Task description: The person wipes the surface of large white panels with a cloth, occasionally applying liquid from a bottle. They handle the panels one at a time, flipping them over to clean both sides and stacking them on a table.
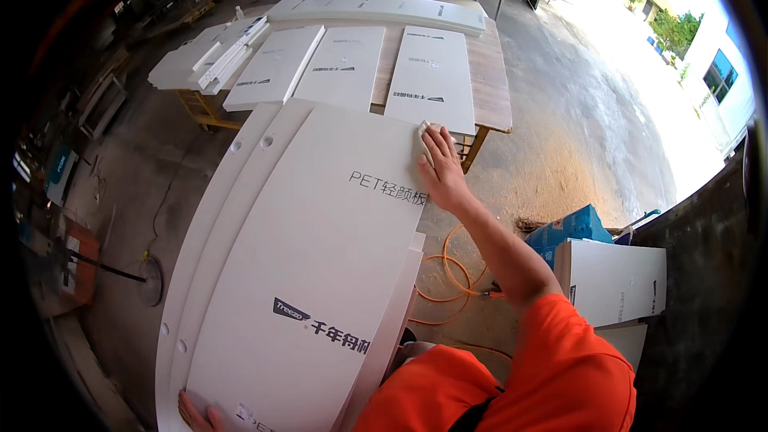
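Both hands were well apart on the top white board [312, 216], which lay flat at the front of the person. At its far right corner the right hand [445, 166] pressed what looked like a white cloth [425, 134], fingers stretched out; I could not tell whether they gripped it. Partly cut off below, the left hand [198, 412] touched the near left edge, thumb and fingers apart. Dark printing crossed the board in three places, one a logo with large characters, plus one small label [245, 411]. Four round holes showed in the boards [228, 192] underneath. Beyond, three separate printed panels [428, 72] lay on one desk [490, 72].
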The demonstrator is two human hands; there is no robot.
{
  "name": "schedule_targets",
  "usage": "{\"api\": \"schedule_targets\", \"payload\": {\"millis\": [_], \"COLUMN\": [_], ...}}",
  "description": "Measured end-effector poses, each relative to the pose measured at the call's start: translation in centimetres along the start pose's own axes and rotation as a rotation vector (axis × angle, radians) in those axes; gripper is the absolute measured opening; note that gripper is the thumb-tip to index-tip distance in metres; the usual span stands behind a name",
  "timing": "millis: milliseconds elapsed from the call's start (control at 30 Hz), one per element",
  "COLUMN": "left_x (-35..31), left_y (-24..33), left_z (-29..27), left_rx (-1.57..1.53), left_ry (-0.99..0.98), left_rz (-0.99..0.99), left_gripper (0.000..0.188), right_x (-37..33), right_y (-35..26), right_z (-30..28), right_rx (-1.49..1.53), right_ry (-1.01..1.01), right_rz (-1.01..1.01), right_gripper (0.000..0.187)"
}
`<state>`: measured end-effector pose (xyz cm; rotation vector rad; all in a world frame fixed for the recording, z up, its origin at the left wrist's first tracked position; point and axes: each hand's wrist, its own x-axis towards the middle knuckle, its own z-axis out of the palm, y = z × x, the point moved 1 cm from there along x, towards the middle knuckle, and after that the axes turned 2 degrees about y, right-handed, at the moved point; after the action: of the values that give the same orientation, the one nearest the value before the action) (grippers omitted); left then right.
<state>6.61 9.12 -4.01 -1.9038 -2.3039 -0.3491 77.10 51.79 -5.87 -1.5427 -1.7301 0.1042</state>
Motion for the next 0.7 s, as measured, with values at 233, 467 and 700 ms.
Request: {"api": "schedule_targets", "payload": {"millis": [233,467,700], "left_x": [-0.8,4.2,3.8], "left_y": [-0.6,5.5,6.4], "left_z": [0.2,-0.3,0.3], "left_rx": [0.019,-0.039,-0.062], "left_ry": [-0.006,-0.013,0.006], "left_rz": [-0.090,-0.167,-0.259], "left_gripper": [0.077,0.070,0.072], "right_x": [-19.7,-0.7,-21.1], "right_y": [-17.5,-3.5,-20.4], "right_z": [-0.5,1.7,3.2], "right_rx": [0.345,0.067,0.370], "right_ry": [-0.435,-0.002,-0.147], "right_rz": [-0.638,-0.307,-0.524], "right_gripper": [0.062,0.046,0.048]}}
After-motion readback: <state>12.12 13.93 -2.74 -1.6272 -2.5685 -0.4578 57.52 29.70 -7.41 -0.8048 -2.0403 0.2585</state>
